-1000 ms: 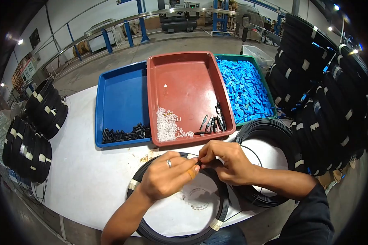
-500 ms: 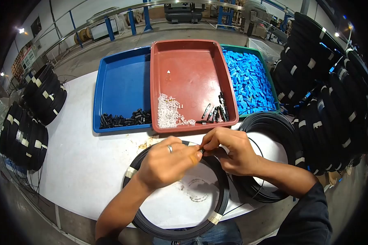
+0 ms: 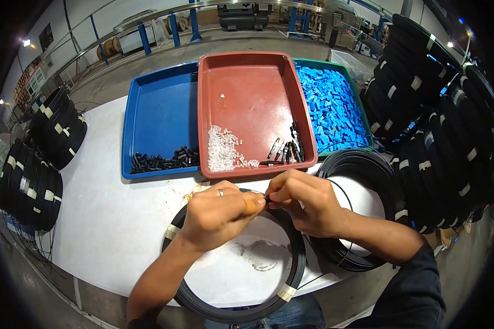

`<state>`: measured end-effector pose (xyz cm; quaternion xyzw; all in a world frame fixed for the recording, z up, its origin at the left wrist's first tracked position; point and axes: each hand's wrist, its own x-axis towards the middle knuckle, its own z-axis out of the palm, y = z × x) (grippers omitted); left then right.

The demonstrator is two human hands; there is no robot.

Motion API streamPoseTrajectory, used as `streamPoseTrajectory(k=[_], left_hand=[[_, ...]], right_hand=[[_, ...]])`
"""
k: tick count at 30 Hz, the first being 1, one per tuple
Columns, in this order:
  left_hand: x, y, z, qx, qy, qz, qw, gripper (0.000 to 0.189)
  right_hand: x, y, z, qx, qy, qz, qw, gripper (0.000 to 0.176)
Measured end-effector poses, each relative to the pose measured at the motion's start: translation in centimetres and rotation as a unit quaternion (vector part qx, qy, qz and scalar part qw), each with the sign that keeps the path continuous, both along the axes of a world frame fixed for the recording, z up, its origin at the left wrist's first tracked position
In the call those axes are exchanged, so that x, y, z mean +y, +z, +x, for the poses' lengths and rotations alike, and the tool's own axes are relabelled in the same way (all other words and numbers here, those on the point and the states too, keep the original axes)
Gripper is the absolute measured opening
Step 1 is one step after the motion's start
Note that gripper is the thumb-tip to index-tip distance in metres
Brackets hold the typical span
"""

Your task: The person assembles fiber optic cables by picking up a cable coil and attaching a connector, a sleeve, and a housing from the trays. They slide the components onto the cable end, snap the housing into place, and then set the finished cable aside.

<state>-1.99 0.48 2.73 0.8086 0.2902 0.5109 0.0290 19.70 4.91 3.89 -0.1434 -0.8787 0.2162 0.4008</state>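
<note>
My left hand [image 3: 217, 214] and my right hand [image 3: 307, 203] meet fingertip to fingertip above the far edge of a taped black cable coil [image 3: 299, 257]. Both are closed in a pinch around a small black piece [image 3: 267, 199], mostly covered by the fingers. A ring and an orange-tan band show on my left hand's fingers. Just beyond the hands stands a red tray [image 3: 247, 109] with small clear pieces [image 3: 222, 151] and slim black parts [image 3: 293, 149].
A blue tray [image 3: 162, 115] holds black pieces at its near edge. Blue clips [image 3: 332, 107] fill a green tray. Another black coil [image 3: 368, 164] lies at the right. Stacked coils stand at the left [image 3: 30, 183] and right [image 3: 433, 159].
My left hand has turned slightly, its fingers shifting a little left. The pinch between the hands stays closed, and the whole view has moved slightly.
</note>
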Motion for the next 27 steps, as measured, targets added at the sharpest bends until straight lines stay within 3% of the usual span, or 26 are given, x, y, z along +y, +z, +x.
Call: streamPoseTrajectory(k=[4,5,6,7,8,10,12,13,15,18,19,20,22,24,27], left_hand=[[-0.5,-0.2,0.5,-0.094,-0.002,-0.160,0.983,0.012],[-0.3,-0.1,0.3,-0.092,-0.004,-0.161,0.983,0.012],[0.1,0.1,-0.1,0.019,-0.009,-0.024,0.999,0.011],[0.3,0.2,-0.2,0.128,-0.014,0.116,0.985,0.011],[0.4,0.3,-0.2,0.129,-0.016,0.117,0.985,0.011],[0.2,0.4,-0.1,0.128,0.001,0.141,0.982,0.010],[0.1,-0.1,0.0,0.083,0.008,0.103,0.991,0.010],[-0.2,-0.2,0.1,0.011,0.020,-0.010,1.000,0.010],[-0.7,0.4,0.5,-0.105,0.035,-0.211,0.971,0.012],[-0.9,0.2,0.7,-0.080,0.034,-0.200,0.976,0.011],[-0.6,0.2,0.6,-0.003,0.023,-0.072,0.997,0.009],[-0.4,0.5,0.5,-0.003,0.019,-0.071,0.997,0.009],[-0.1,1.0,0.4,0.162,0.028,0.165,0.972,0.011],[0.0,0.8,0.2,0.166,0.032,0.164,0.972,0.012],[-0.3,0.2,0.2,-0.001,0.058,-0.042,0.997,0.017]], right_hand=[[0.0,-0.2,0.1,-0.012,-0.018,0.112,0.993,0.025],[-0.1,-0.2,0.0,-0.014,-0.016,0.081,0.996,0.026],[0.0,-0.4,0.0,-0.013,-0.019,0.081,0.996,0.026],[0.3,-0.8,0.1,-0.018,0.000,-0.008,1.000,0.027],[0.6,-0.9,0.1,-0.022,0.019,-0.097,0.995,0.027],[0.6,-0.6,0.1,-0.026,0.022,-0.097,0.995,0.027],[0.4,-0.6,-0.1,0.006,0.002,-0.037,0.999,0.026],[0.2,-0.5,-0.1,0.006,0.003,-0.036,0.999,0.026],[0.0,-0.1,-0.1,0.005,-0.027,0.085,0.996,0.025],[0.0,-0.3,0.1,-0.015,-0.023,0.097,0.995,0.026],[0.0,-0.4,0.2,-0.025,-0.017,0.051,0.998,0.025],[0.2,-0.6,0.2,-0.025,-0.021,0.051,0.998,0.025],[0.6,-0.9,0.0,-0.018,-0.001,-0.143,0.990,0.024],[0.7,-0.6,0.0,-0.029,-0.004,-0.122,0.992,0.025],[0.1,-0.4,-0.2,-0.003,-0.034,0.014,0.999,0.024]])
